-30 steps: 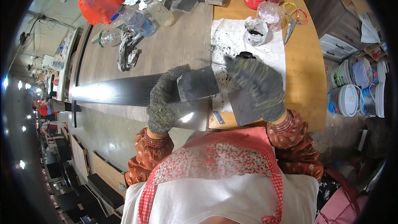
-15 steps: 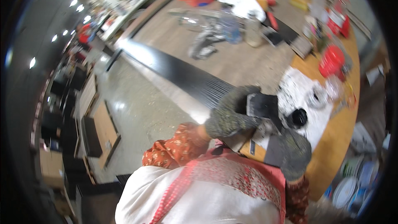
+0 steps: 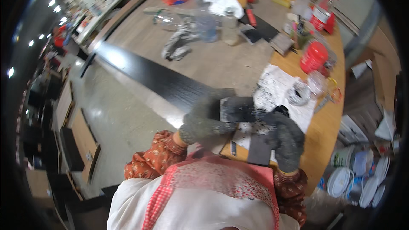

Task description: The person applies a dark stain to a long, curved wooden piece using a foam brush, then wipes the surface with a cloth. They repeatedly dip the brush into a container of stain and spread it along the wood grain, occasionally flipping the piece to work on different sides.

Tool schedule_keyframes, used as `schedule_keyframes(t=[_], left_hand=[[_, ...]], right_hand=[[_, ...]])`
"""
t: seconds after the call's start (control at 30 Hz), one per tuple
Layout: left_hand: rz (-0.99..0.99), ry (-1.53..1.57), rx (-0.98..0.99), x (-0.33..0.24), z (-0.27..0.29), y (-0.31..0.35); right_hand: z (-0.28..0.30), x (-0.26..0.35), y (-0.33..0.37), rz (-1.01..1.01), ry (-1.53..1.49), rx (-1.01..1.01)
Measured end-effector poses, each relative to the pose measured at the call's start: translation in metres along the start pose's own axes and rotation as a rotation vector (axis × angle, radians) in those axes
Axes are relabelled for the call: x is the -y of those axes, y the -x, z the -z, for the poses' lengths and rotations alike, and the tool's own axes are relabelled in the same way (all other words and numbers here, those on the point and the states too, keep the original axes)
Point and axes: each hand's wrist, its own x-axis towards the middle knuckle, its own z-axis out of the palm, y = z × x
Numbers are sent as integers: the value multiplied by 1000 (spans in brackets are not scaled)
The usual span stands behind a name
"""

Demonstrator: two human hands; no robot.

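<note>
Both hands wear grey work gloves. My left hand (image 3: 200,117) is wrapped around a small black block (image 3: 237,109), with pale scuffs at its left end. My right hand (image 3: 286,138) is at the block's right end, fingers curled; blur hides whether it holds something thin there. A black rim (image 3: 281,110), seemingly of a small pot, peeks out behind the right glove. Beneath the hands lies a black-stained white cloth (image 3: 275,81). A dark flat piece (image 3: 259,149) rests at the table edge in front of me. Beyond my left hand stretches a long glossy black board (image 3: 149,70).
Plastic bottles (image 3: 230,27), a grey rag (image 3: 177,44) and white cloths (image 3: 221,2) are on the table's far part. To the right are a red container (image 3: 314,57), a shiny coil (image 3: 298,93) and scissors (image 3: 328,100). White buckets (image 3: 341,182) stand low at right.
The view has shifted, so the table appears further left. My right hand has come up from the near edge to the block's right end, covering most of the black pot.
</note>
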Motion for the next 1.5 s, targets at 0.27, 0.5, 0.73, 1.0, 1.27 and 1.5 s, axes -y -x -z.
schedule_keyframes(t=[0.27,0.5,0.73,1.0,1.27,1.5], left_hand=[[-58,-32,48,16,-3,-6],[65,26,-7,-1,-13,-10],[73,24,-42,11,-10,-11],[-7,79,85,20,-3,-8],[162,66,37,-19,-22,-15],[46,395,-112,-1,-4,0]], right_hand=[[11,-21,-22,311,199,-155],[-1,-10,-1,1035,1334,57],[14,-20,24,924,1147,-33],[33,-11,6,-94,76,91],[45,-3,-5,55,147,-48],[101,-10,-71,824,1457,-380]])
